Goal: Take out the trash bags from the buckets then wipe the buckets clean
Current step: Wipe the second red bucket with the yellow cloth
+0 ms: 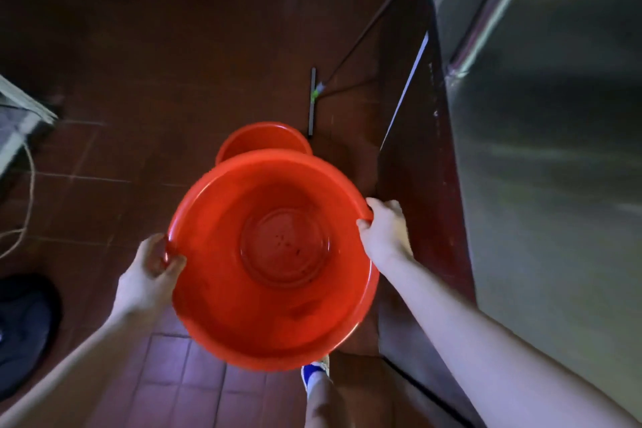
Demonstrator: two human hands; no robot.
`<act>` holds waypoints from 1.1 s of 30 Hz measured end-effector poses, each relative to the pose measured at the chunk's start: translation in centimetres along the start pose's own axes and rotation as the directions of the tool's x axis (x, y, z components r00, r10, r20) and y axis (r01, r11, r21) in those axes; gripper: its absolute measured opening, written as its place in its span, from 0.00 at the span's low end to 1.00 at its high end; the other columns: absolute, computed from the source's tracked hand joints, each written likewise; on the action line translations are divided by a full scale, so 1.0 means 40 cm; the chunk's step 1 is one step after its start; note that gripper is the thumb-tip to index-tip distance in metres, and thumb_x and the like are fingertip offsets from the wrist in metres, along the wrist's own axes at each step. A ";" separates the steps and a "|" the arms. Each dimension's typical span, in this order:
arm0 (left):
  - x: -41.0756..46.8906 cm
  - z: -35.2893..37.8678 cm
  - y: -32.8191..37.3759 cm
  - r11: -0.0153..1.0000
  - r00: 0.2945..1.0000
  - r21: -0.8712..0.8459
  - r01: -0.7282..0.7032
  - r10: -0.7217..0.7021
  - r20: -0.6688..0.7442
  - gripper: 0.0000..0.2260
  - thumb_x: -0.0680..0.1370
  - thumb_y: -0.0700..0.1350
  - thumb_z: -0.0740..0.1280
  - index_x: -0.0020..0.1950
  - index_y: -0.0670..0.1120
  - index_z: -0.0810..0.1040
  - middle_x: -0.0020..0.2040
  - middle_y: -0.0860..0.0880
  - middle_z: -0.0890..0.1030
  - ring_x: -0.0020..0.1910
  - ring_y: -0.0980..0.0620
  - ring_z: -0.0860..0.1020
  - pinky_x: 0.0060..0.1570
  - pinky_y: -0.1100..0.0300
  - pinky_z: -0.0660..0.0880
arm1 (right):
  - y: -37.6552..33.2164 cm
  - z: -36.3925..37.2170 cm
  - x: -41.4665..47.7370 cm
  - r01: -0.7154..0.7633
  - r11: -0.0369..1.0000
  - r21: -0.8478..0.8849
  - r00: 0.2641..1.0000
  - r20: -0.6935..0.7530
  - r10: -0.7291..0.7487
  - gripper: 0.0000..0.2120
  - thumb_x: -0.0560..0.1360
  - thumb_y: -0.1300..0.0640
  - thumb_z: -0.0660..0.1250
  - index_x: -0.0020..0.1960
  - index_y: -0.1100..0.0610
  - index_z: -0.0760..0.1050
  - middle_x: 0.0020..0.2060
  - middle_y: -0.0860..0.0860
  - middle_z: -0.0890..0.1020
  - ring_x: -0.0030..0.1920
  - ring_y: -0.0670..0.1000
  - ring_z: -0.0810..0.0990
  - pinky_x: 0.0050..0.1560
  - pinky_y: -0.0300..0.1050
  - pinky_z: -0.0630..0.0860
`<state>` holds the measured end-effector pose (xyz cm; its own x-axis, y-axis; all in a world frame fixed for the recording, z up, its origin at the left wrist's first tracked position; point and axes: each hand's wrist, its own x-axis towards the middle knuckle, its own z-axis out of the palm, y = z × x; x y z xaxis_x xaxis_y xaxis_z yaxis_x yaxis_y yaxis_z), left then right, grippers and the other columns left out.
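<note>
From the head view, the left hand (153, 266) and right hand (384, 228) each grip the rim of a bagless red bucket (271, 264), held above the tiled floor (139, 80), just in front of a second red bucket (264, 141). The wiping step seems due; that calls for a cloth, and none is visible.

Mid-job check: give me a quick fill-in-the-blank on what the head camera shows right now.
1. The left hand and right hand grip the near bucket by its ____.
2. In all, ____ buckets are in view.
3. The second bucket stands on the ____.
Missing words: rim; two; floor.
</note>
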<state>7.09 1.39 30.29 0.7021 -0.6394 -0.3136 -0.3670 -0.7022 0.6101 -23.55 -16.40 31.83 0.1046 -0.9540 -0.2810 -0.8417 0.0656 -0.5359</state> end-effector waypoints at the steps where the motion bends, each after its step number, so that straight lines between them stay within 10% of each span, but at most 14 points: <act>1: -0.044 -0.048 0.014 0.999 0.999 -0.030 -0.034 0.034 -0.013 0.23 0.75 0.43 0.71 0.68 0.56 0.70 0.55 0.52 0.79 0.53 0.47 0.78 0.54 0.52 0.72 | -0.024 -0.039 -0.045 0.032 0.999 0.023 0.999 -0.021 -0.032 0.18 0.77 0.58 0.66 0.67 0.55 0.73 0.58 0.57 0.72 0.55 0.58 0.77 0.59 0.46 0.72; 16: -0.665 -0.489 0.356 0.832 0.840 -0.272 -0.484 0.354 -0.412 0.15 0.75 0.47 0.68 0.56 0.67 0.76 0.45 0.61 0.81 0.42 0.62 0.78 0.40 0.60 0.72 | -0.118 -0.664 -0.575 0.355 0.884 0.303 0.860 -0.478 -0.181 0.14 0.75 0.55 0.69 0.61 0.54 0.80 0.53 0.53 0.79 0.51 0.49 0.78 0.56 0.37 0.70; 33: -0.910 -0.036 0.855 0.774 0.931 -0.568 -0.279 0.075 -0.356 0.13 0.72 0.47 0.67 0.48 0.64 0.83 0.43 0.52 0.83 0.24 0.59 0.75 0.23 0.64 0.74 | 0.326 -1.193 -0.318 0.332 0.863 0.380 0.931 -0.278 -0.235 0.15 0.77 0.54 0.69 0.63 0.53 0.78 0.57 0.49 0.81 0.57 0.48 0.79 0.62 0.45 0.74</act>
<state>-30.13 1.09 63.63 0.8437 -0.5366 0.0126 -0.1333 -0.1866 0.9734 -61.13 -17.36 66.43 0.1483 -0.9852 0.0857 -0.4908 -0.1486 -0.8585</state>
